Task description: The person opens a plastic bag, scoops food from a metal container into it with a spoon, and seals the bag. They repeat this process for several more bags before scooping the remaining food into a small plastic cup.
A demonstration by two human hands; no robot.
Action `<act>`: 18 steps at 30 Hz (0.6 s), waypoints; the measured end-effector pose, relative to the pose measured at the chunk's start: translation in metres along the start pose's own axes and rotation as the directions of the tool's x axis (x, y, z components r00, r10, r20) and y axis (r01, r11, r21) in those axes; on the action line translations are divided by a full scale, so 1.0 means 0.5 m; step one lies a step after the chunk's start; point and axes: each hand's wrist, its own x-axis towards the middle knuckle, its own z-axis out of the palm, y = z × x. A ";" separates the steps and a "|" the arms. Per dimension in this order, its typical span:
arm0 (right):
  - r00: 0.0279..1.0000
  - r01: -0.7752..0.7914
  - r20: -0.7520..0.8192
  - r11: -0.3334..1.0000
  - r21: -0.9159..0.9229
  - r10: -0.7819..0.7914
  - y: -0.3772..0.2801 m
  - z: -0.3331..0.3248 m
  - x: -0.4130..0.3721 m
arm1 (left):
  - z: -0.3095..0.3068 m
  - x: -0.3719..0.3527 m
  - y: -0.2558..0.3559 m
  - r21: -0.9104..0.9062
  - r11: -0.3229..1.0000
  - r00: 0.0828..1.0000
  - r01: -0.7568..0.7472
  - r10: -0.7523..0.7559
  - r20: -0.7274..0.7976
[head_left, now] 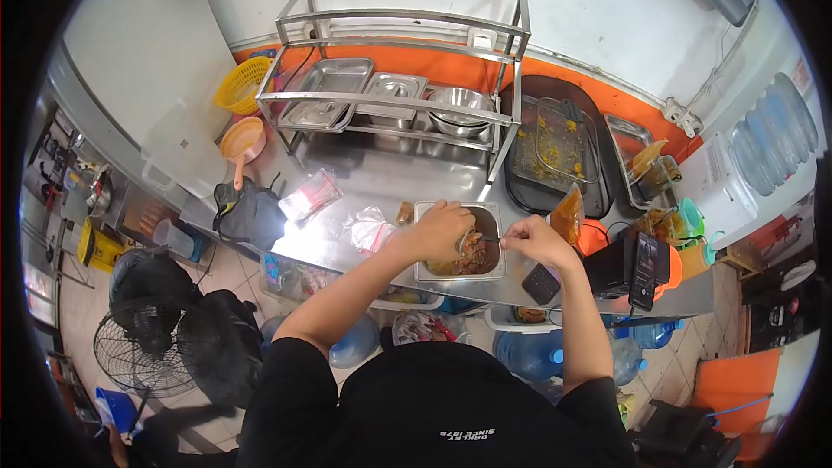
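Note:
A deep metal pan (422,272) stands near the front edge of the steel table, with reddish-brown chopped food (472,258) inside. My left hand (444,232) reaches over the pan's left part, its fingers bent down at the food; what they hold, if anything, is hidden. At the pan's right rim, my right hand (530,240) pinches the end of a thin dark handle that extends over the pan. The handle's far end is unclear against the food. A crumpled clear plastic bag (371,230) lies left of the pan.
Behind the pan stands a steel rack (394,42) with metal trays. Dirty black trays (555,143) are at the back right. A phone (644,270), a dark flat device (542,284) and orange containers are to the right. A black bag (247,215) sits left; a fan (147,351) stands on the floor.

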 end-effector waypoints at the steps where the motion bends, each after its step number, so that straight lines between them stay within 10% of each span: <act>1: 0.996 0.071 -0.040 0.985 -0.159 -0.078 -0.020 0.004 0.001 | 0.010 0.005 0.000 0.002 1.000 1.000 -0.003 0.003 0.001; 6: 0.957 0.073 -0.126 0.638 -0.766 -0.260 -0.129 0.051 -0.021 | 0.022 0.009 0.003 -0.342 0.938 0.999 0.050 -0.048 0.014; 18: 0.919 0.035 -0.183 0.536 -0.844 -0.348 -0.227 0.079 -0.038 | 0.069 -0.018 0.023 -0.677 0.731 0.848 0.090 -0.413 -0.333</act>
